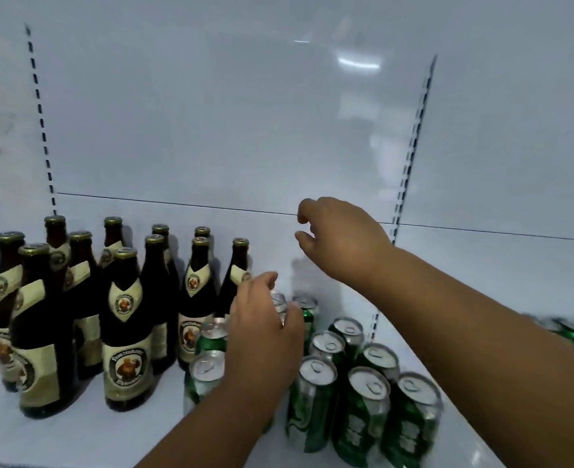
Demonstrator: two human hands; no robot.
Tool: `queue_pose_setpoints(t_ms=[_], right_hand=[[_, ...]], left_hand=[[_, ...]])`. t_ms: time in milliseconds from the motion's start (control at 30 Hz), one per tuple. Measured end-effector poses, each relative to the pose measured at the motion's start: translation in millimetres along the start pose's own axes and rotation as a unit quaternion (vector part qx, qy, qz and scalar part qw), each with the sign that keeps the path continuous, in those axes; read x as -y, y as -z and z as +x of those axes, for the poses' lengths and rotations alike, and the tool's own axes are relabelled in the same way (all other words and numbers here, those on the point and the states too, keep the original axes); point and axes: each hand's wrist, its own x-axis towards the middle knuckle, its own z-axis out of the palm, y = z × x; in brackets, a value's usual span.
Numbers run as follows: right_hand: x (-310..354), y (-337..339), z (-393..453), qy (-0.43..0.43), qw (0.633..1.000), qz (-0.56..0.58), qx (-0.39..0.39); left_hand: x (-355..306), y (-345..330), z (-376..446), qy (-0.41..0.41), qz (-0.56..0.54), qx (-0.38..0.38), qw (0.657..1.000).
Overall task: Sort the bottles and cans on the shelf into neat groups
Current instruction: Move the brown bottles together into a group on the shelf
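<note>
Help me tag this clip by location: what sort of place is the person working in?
Probably a shop or stockroom display shelf. A white shelf with a slotted upright on the back panel holds many identical brown bottles and green cans, stocked like retail goods.

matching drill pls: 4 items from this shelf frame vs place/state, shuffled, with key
1. brown bottles
2. green cans
3. left hand
4. right hand

A. raised above the bare back part of the shelf, fingers curled, holding nothing
B. standing upright on the left
C. low over the cans' rear rows
D. clustered at front, right of the bottles

Pairs: 1-B, 2-D, 3-C, 4-A
</note>
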Motion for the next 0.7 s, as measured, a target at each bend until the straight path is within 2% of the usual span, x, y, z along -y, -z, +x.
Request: queue_pose_setpoints(t_ms=[100, 333, 533, 700], right_hand=[[-61, 30, -52, -0.046, 0.999, -0.026, 0.0], [-216, 119, -206, -0.181, 0.976, -0.115, 0.025], [-324, 182, -336, -0.294, 0.939, -0.175, 0.046], [-397, 201, -391, -0.356, 0.915, -0.187, 0.037]], left_hand=[[-42, -43, -26, -0.051, -0.019, 0.02, 0.998], [-166, -176, -114, -0.183, -0.057, 0.121, 0.974], [-259, -289, -205, -0.285, -0.108, 0.199, 0.932], [-302, -365, -245, -0.355, -0.11, 0.229, 0.9]])
